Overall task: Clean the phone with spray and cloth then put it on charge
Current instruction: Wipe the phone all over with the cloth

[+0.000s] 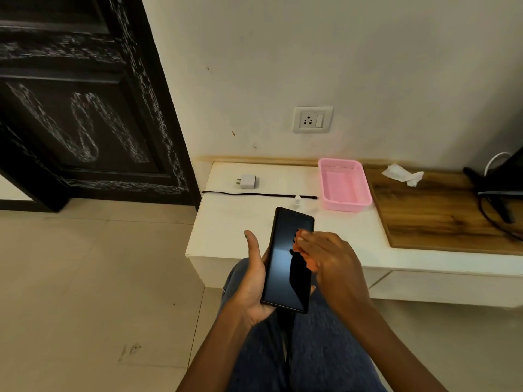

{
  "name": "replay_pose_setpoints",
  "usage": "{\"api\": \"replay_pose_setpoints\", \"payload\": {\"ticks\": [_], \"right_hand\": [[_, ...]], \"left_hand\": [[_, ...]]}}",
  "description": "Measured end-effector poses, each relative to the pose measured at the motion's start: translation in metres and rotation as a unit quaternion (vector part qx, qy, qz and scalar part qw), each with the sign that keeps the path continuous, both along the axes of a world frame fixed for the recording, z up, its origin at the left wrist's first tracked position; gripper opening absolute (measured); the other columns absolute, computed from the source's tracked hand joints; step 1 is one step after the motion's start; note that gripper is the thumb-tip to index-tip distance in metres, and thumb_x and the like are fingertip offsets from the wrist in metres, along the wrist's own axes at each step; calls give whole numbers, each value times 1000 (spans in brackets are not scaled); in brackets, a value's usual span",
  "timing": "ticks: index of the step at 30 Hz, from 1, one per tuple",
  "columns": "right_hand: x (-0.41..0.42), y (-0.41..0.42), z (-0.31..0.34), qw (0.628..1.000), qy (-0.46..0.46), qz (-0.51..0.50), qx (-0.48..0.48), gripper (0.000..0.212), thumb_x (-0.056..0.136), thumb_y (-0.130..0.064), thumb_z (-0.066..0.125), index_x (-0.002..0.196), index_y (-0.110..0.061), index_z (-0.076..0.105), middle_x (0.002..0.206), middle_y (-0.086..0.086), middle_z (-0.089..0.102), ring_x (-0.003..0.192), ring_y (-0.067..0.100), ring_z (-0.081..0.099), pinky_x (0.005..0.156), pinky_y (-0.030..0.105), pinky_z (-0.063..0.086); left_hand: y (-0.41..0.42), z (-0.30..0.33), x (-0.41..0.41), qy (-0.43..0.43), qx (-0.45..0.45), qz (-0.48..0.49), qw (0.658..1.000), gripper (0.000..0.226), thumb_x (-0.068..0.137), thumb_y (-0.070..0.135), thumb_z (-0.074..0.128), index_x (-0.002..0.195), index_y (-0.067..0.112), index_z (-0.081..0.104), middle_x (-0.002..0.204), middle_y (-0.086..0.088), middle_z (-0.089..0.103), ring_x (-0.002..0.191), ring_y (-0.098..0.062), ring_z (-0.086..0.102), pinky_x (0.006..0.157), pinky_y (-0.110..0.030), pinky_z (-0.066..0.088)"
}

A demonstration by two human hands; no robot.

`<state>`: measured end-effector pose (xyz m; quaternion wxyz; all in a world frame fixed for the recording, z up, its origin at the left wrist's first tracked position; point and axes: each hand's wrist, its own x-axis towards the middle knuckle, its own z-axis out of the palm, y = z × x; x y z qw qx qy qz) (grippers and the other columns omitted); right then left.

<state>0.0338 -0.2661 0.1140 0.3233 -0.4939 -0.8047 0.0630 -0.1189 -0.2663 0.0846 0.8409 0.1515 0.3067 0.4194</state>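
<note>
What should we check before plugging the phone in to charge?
1. Phone held firmly in left hand: ok.
2. Cloth under right hand on the screen: ok.
3. Screen wiped clean and dry: cannot tell.
4. Charger plugged into socket: not ok, it lies on the shelf.
5. Cable joined to charger: not ok, it lies apart.
6. Spray bottle out of the way: ok, standing beside the cable.
</note>
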Motion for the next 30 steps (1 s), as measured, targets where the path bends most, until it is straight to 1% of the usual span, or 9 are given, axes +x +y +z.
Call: {"api": "replay_pose_setpoints", "payload": {"ticks": [4, 6, 9, 14, 16, 20, 23, 26, 30], "right_hand": [[11, 13, 15, 997, -42, -61, -26, 48, 51, 13, 78, 96, -3, 72, 98, 12, 72, 89, 33, 66, 73, 42, 55], [6, 23, 21, 995, -39, -86, -19, 53, 46, 19, 74, 95, 0, 72, 100, 17, 71, 92, 36, 66, 77, 44, 55], [-10, 20, 22, 996, -41, -79, 7, 49, 51, 24, 71, 93, -2, 73, 103, 15, 71, 98, 33, 66, 85, 41, 51], [-9, -7, 8, 997, -68, -20, 26, 39, 61, 9, 75, 98, -1, 72, 105, 14, 70, 98, 31, 67, 87, 44, 50], [-1, -5, 12, 998, -52, -39, -1, 36, 64, 4, 76, 99, -1, 71, 103, 14, 71, 95, 31, 67, 84, 44, 54], [-1, 13, 28, 993, -44, -106, -30, 36, 60, 10, 78, 94, 0, 71, 97, 17, 71, 91, 36, 67, 74, 43, 55], [-12, 17, 29, 995, -31, -95, 1, 30, 68, 9, 71, 98, 2, 70, 104, 20, 69, 98, 38, 65, 86, 43, 50], [-23, 1, 17, 997, -49, -54, 34, 34, 67, 8, 66, 100, 0, 71, 108, 17, 69, 103, 33, 64, 92, 41, 45], [-12, -6, 9, 998, -45, -38, 35, 38, 64, 6, 77, 101, -1, 71, 107, 13, 70, 98, 32, 66, 86, 42, 52]], "left_hand": [[0, 4, 4, 20, -1, -5, 1000, 97, 67, 89, 28, 123, 19, 65, 125, -17, 64, 114, -33, 60, 94, -50, 51], [0, 7, 8, 28, 3, -14, 1000, 94, 66, 88, 29, 118, 21, 69, 118, -15, 68, 110, -30, 63, 92, -48, 54], [1, 8, 9, 34, -3, -18, 999, 85, 62, 88, 34, 105, 27, 75, 111, -9, 73, 101, -24, 70, 76, -36, 58], [2, 5, 1, 32, -14, -7, 999, 89, 56, 92, 33, 103, 29, 75, 114, -10, 71, 106, -25, 68, 80, -36, 58], [1, 7, 2, 30, -12, -8, 999, 91, 59, 91, 33, 109, 27, 73, 118, -13, 70, 107, -28, 67, 83, -40, 57], [1, 17, 12, 46, -2, -20, 999, 90, 62, 88, 35, 119, 26, 68, 120, -15, 68, 106, -30, 67, 83, -45, 57], [1, 19, 16, 60, -1, -26, 998, 92, 59, 87, 39, 126, 29, 61, 119, -12, 69, 106, -28, 67, 77, -39, 58], [1, 13, 13, 65, -2, -16, 998, 89, 53, 90, 40, 114, 33, 70, 115, -9, 71, 106, -24, 68, 78, -36, 58], [-1, 12, 6, 53, -12, -11, 998, 88, 56, 92, 34, 105, 32, 75, 118, -11, 70, 110, -26, 66, 84, -39, 57]]}}
